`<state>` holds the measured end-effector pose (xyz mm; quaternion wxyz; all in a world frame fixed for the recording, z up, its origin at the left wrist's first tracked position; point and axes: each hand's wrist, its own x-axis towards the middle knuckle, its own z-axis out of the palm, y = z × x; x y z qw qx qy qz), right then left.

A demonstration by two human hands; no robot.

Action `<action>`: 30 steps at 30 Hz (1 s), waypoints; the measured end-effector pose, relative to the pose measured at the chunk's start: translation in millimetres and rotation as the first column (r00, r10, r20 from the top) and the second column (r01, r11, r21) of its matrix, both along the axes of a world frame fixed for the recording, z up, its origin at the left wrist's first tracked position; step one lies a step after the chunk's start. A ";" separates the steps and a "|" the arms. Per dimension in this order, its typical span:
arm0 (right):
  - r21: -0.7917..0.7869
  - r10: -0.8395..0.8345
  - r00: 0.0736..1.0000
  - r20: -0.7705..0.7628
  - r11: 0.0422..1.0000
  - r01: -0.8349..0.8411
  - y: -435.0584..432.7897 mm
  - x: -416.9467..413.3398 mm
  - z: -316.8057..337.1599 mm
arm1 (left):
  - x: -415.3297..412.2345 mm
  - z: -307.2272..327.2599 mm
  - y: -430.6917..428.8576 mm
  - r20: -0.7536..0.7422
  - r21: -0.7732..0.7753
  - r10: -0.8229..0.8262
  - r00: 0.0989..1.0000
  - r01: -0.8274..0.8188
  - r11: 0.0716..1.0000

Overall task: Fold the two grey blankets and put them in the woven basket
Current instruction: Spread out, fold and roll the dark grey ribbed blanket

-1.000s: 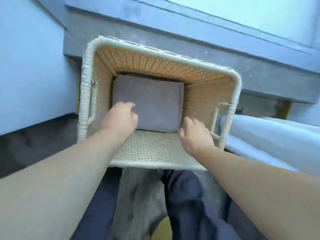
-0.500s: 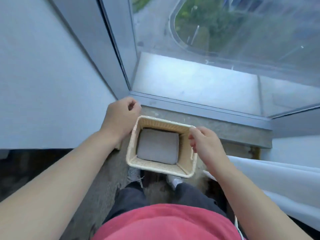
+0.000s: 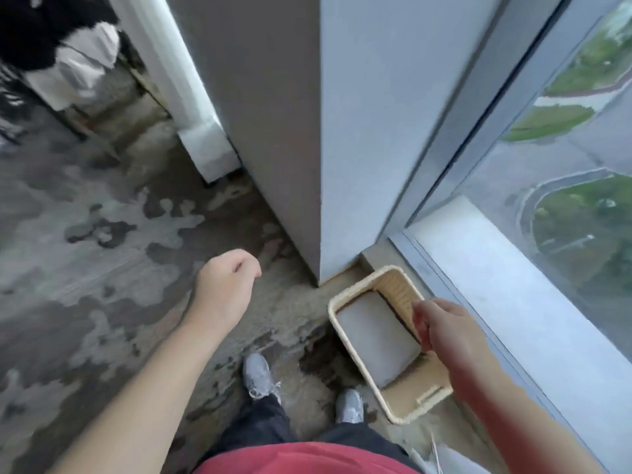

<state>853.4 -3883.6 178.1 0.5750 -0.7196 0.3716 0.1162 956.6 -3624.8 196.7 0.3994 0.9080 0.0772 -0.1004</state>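
The woven basket [image 3: 398, 290] stands on the floor at the lower right, beside the window. One folded grey blanket [image 3: 376, 340] lies flat inside it; whether a second lies beneath cannot be told. My right hand [image 3: 444, 333] hovers above the basket's right side, fingers curled, holding nothing. My left hand [image 3: 229, 285] hangs over the floor left of the basket in a loose fist, with nothing in it.
A wall corner [image 3: 307, 131] rises just behind the basket. A tall window [image 3: 564, 165] and its pale sill [image 3: 496, 285] run along the right. My shoes [image 3: 260, 374] stand on mottled grey carpet [image 3: 85, 234]. White fabric [image 3: 444, 456] shows at the bottom right.
I have risen from crouching over the basket and turned left. Both hands have come out of and off the basket, which now sits lower right.
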 end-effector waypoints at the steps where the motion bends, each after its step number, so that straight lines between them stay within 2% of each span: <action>1: -0.005 0.071 0.997 0.021 0.997 -0.071 21.2 12.4 2.7 | -6.4 2.3 24.4 -0.011 -0.007 0.050 0.999 -0.050 0.999; 6: -0.039 0.404 0.909 0.106 0.915 -0.402 165.4 76.2 16.2 | -43.0 -1.1 152.2 -0.031 -0.026 0.338 0.941 -0.339 0.940; 9: -0.049 0.505 0.852 0.138 0.863 -0.504 261.3 109.7 28.3 | -67.9 -11.1 226.8 -0.095 -0.062 0.536 0.839 -0.542 0.838; 12: -0.076 0.555 0.803 0.219 0.830 -0.553 347.1 139.9 41.6 | -86.6 -23.5 297.0 -0.136 0.033 0.674 0.727 -0.676 0.736; 14: -0.094 0.622 0.739 0.261 0.778 -0.621 393.8 158.1 43.0 | -89.0 -29.1 332.4 -0.157 0.032 0.737 0.657 -0.743 0.669; 17: -0.147 0.708 0.667 0.233 0.703 -0.695 444.8 179.5 35.3 | -74.9 -35.4 375.8 -0.165 0.012 0.780 0.603 -0.790 0.613; 22: -0.133 0.702 0.703 0.113 0.712 -0.690 499.5 228.2 5.8 | -2.6 -40.7 441.2 -0.160 -0.028 0.758 0.632 -0.771 0.636; 27: -0.115 0.707 0.706 0.040 0.705 -0.699 582.8 315.1 -24.0 | 84.7 -51.6 531.4 -0.200 -0.077 0.791 0.579 -0.814 0.576; 30: -0.049 0.790 0.613 0.006 0.612 -0.789 675.6 376.8 -26.4 | 121.0 -47.3 602.4 -0.203 -0.071 0.842 0.500 -0.865 0.496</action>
